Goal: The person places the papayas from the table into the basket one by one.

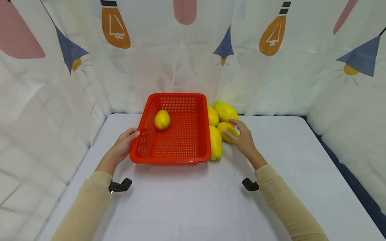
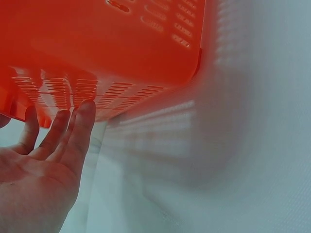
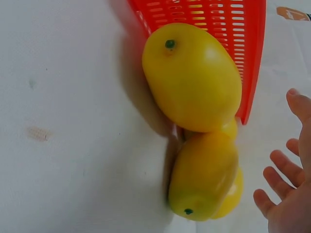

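My left hand (image 1: pixel 123 146) holds the left rim of a red plastic basket (image 1: pixel 173 160), its thumb at the rim and its fingers (image 2: pixel 83 116) against the slotted outer wall. A shadow lies beneath the basket's near side. One yellow mango (image 1: pixel 162 119) lies inside it. Several more yellow mangoes lie on the table along its right wall, among them a long one (image 1: pixel 215 143) in front and another (image 1: pixel 225 111) at the back. My right hand (image 1: pixel 243 139), thumb and fingers spread, is beside the outer mango (image 1: pixel 227 131). The right wrist view shows a gap between the hand (image 3: pixel 291 194) and the mangoes.
The work surface is a white table (image 1: pixel 193 201). Behind it and at both sides hangs a pale cloth (image 1: pixel 187 60) printed with lamps and bulbs. Dark fabric (image 1: pixel 346 170) shows along the table's right edge. Black bands (image 1: pixel 120 185) are on both wrists.
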Demonstrator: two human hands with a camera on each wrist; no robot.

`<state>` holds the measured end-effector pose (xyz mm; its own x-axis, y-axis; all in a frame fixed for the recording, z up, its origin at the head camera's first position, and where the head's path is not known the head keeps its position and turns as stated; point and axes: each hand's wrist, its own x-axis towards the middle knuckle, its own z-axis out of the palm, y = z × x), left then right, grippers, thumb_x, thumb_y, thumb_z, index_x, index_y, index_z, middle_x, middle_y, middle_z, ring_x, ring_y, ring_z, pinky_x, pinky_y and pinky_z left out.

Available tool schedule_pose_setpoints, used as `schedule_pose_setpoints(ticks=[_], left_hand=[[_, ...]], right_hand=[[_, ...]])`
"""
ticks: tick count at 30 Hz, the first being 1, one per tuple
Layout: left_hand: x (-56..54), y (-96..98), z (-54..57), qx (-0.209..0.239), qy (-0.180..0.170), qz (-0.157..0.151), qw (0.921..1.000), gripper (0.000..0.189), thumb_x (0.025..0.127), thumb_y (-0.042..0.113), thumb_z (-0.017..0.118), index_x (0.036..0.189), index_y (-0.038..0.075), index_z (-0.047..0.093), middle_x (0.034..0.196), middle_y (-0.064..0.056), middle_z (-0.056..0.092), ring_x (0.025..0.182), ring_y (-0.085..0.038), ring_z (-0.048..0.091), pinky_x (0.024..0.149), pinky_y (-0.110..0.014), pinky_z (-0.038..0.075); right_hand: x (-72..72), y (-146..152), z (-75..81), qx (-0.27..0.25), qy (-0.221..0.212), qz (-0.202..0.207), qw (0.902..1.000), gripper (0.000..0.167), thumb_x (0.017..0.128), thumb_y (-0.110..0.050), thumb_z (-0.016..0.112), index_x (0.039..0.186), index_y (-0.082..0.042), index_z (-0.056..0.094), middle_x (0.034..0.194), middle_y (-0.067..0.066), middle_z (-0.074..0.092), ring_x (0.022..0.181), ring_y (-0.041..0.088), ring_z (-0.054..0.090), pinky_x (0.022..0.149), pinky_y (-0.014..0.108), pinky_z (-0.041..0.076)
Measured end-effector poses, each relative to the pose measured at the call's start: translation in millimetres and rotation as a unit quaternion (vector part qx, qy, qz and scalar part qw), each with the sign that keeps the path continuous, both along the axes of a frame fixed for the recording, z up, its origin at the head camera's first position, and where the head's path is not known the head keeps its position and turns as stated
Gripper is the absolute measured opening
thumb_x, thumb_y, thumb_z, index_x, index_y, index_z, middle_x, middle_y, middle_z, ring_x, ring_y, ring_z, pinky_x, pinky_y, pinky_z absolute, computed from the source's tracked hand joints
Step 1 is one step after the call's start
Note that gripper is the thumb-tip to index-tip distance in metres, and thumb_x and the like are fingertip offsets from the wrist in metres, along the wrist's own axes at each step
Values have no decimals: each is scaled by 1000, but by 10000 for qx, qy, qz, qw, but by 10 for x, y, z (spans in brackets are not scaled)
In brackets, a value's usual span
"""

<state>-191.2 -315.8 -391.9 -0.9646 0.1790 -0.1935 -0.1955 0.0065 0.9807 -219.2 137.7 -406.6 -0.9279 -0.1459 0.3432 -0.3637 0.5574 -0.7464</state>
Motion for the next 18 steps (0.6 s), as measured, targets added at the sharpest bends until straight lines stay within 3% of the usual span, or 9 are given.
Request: schedule_pose_setpoints(ticks=[18], left_hand=[[5, 15, -35, -3, 44, 46, 10000, 24, 102, 31, 47, 117, 13, 42, 106, 3, 54, 94, -7, 56, 79, -18, 51]], right_hand=[[-28, 120, -114, 210, -403, -333, 9984, 61, 89, -38, 69, 136, -5, 48, 141, 12, 50, 129, 33, 45, 108, 53, 38]])
